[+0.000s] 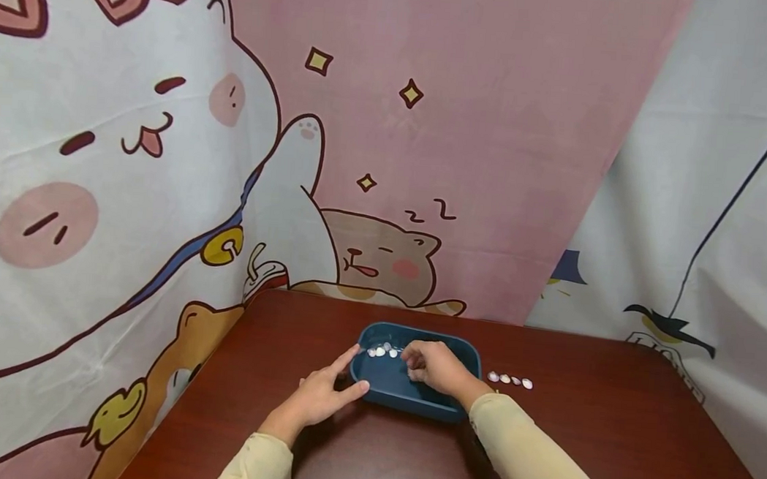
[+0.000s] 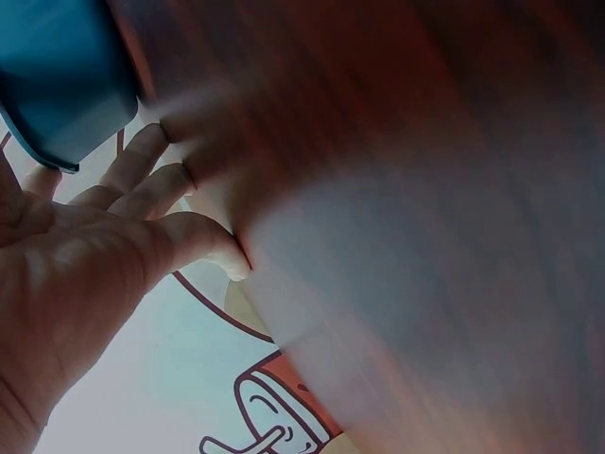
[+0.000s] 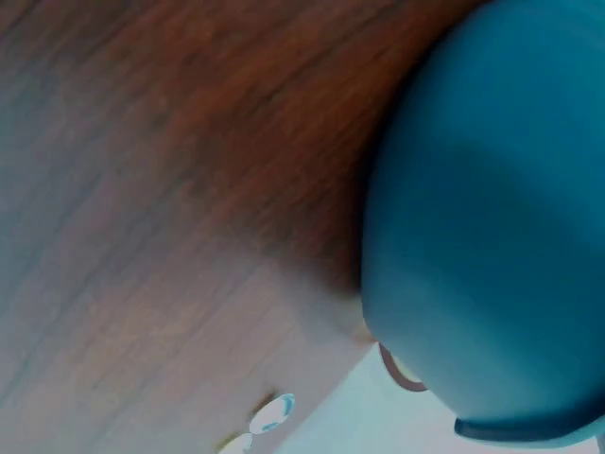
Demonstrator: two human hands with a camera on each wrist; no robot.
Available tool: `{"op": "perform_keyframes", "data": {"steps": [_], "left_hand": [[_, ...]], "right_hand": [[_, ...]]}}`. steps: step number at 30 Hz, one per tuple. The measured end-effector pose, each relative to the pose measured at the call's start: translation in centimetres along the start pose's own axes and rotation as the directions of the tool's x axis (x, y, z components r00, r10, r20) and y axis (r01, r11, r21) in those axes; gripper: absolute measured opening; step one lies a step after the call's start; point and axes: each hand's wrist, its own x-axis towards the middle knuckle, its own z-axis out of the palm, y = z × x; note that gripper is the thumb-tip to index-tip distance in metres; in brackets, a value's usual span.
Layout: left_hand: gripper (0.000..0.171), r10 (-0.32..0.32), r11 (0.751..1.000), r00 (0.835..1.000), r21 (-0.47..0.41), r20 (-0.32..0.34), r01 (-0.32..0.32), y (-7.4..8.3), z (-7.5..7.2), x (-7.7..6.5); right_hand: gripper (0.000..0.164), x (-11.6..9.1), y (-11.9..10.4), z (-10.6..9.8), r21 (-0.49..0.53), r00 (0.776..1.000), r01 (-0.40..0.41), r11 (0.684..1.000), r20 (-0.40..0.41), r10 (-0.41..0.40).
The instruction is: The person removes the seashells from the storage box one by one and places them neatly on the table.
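A blue rectangular tray (image 1: 406, 402) with raised walls stands on the table. Several small shiny whitish pieces (image 1: 379, 352), like shells or gems, lie in its left part. My left hand (image 1: 321, 397) is at the tray's left end with fingers spread, thumb and fingertips right at the rim; the left wrist view shows the same left hand (image 2: 104, 218) below the tray's wall. Inside the tray, my right hand (image 1: 438, 367) reaches down with bent fingers just right of the pieces. I cannot tell whether its fingertips pinch one. The right wrist view shows only the tray's outer wall (image 3: 492, 218).
To the right of the tray, several similar shiny pieces (image 1: 510, 380) lie in a row on the dark reddish wooden table (image 1: 583, 427). Behind and to both sides hang printed cloths (image 1: 509, 130) with cartoon animals, reaching the table's edges.
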Motion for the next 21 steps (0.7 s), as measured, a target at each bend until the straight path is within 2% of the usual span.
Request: {"op": "perform_keyframes", "data": {"steps": [3,6,12,21], "left_hand": [[0.084,-0.005,1.000,1.000,-0.004,0.003,0.005,-0.07,-0.01,-0.02],[0.084,-0.009,1.000,1.000,-0.003,0.003,0.009,-0.08,-0.03,-0.04],[0.083,-0.004,1.000,1.000,0.002,0.004,0.004,-0.10,0.04,0.08],[0.083,-0.008,1.000,1.000,0.000,0.005,0.008,-0.13,-0.01,0.02]], "right_hand": [[0.034,0.11,-0.08,-0.13,0.069,0.994,-0.102,0.992,-0.027,0.104],[0.043,0.11,-0.27,-0.09,0.078,0.985,-0.172,0.982,-0.014,0.173],[0.040,0.08,-0.02,0.34,0.050,0.989,-0.149,0.988,0.027,0.148],[0.042,0.23,-0.11,0.47,0.032,0.990,-0.139,0.990,0.014,0.138]]}}
